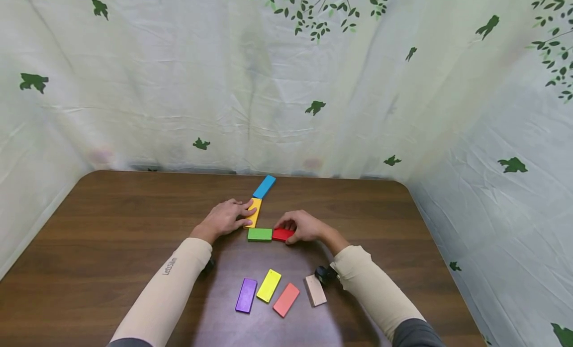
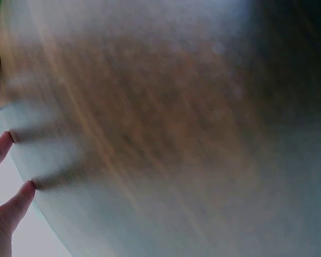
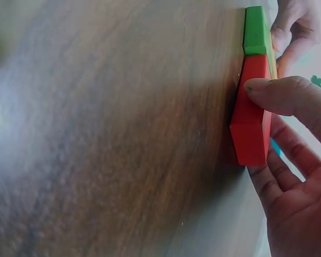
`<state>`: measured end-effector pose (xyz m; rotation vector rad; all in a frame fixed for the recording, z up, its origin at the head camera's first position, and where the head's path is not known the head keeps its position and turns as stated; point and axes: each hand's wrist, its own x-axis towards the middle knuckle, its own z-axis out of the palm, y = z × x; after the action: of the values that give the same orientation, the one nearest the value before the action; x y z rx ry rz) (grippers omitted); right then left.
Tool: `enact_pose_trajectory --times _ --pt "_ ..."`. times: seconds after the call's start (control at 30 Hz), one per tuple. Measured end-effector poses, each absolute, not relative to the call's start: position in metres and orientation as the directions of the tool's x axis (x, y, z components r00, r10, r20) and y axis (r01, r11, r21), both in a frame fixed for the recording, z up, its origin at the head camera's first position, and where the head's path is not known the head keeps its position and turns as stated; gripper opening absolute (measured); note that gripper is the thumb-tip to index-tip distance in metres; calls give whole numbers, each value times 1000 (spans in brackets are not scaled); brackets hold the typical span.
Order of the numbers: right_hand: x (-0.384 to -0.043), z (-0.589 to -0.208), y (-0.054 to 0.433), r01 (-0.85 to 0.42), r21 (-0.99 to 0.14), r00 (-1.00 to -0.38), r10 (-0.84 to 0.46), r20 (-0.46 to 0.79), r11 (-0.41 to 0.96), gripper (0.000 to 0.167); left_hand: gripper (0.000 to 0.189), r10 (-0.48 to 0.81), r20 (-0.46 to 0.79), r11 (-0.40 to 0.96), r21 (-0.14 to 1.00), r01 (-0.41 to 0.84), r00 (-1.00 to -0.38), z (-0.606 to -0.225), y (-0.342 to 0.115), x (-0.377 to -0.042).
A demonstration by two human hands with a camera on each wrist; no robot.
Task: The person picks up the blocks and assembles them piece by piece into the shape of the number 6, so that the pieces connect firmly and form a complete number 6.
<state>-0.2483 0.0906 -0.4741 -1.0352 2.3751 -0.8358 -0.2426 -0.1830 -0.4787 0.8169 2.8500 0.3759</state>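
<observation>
My left hand [image 1: 227,216] reaches over the orange-yellow block [image 1: 255,210], its fingers extended and resting on it. In the left wrist view, only two fingers [image 2: 22,202] of that hand show at the edge. My right hand [image 1: 306,226] pinches a red block [image 3: 250,101], thumb on the near side and fingers behind. The red block lies end to end with a green block [image 1: 259,234]. Beyond the green block, the orange-yellow block runs away from me, and a blue block [image 1: 264,186] continues from its far end at a slant.
Nearer me lie a purple block [image 1: 246,296], a bright yellow block [image 1: 269,286], a coral block [image 1: 286,300] and a pale wooden block [image 1: 316,290] beside the right wrist's camera [image 1: 325,275]. A leaf-print curtain [image 1: 277,88] hangs behind the brown table [image 1: 134,213].
</observation>
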Motion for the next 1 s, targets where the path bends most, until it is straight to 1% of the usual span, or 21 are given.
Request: enact_pose_trajectory --times 0.43,1.0 --pt "-246 -473 89 -455 -681 -661 -730 -174 574 40 48 549 -59 810 280 514 -833 -477 -183 -241" --pt "-246 -471 87 -468 -670 -657 -734 -172 576 40 49 529 -72 821 295 489 -845 -477 -184 -241"
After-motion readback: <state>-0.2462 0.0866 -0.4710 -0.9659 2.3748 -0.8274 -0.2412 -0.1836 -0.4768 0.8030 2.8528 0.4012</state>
